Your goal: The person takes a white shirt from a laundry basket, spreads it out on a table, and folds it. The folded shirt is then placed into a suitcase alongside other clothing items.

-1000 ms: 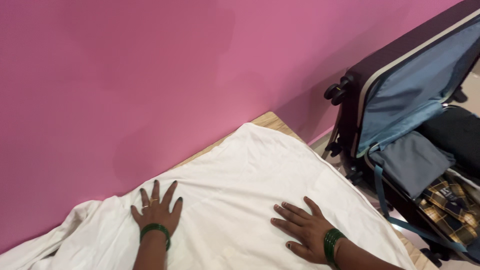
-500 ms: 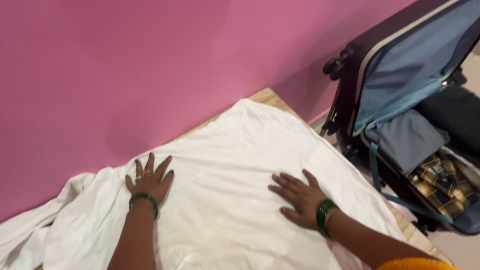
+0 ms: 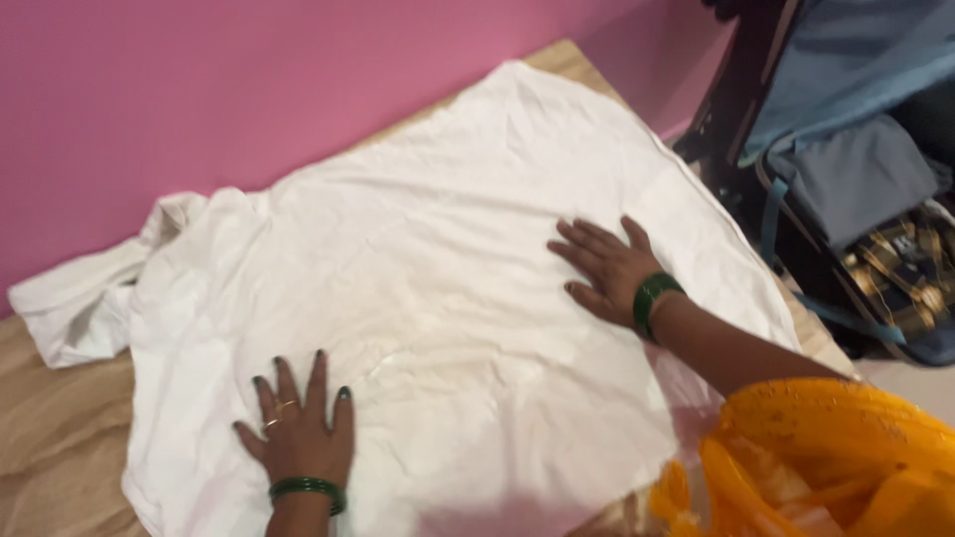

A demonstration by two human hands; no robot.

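Observation:
A white garment (image 3: 438,249) lies spread flat on a wooden table (image 3: 50,438) against a pink wall. My left hand (image 3: 298,423) presses palm down on the garment's near left part, fingers apart, with green bangles on the wrist. My right hand (image 3: 607,264) rests flat on the garment's right side, fingers spread, also with green bangles. Neither hand grips anything. A crumpled sleeve (image 3: 80,298) trails off to the left.
An open dark suitcase (image 3: 856,149) with a blue lining stands on the floor at the right, holding a grey folded cloth (image 3: 856,184) and a checked yellow-and-black cloth (image 3: 900,268). My orange clothing (image 3: 826,467) fills the bottom right corner. The pink wall (image 3: 199,80) runs behind the table.
The view has tilted down and left. My left hand has slid from the garment's far edge near the wall to its near left part. My right hand stays flat on the right side.

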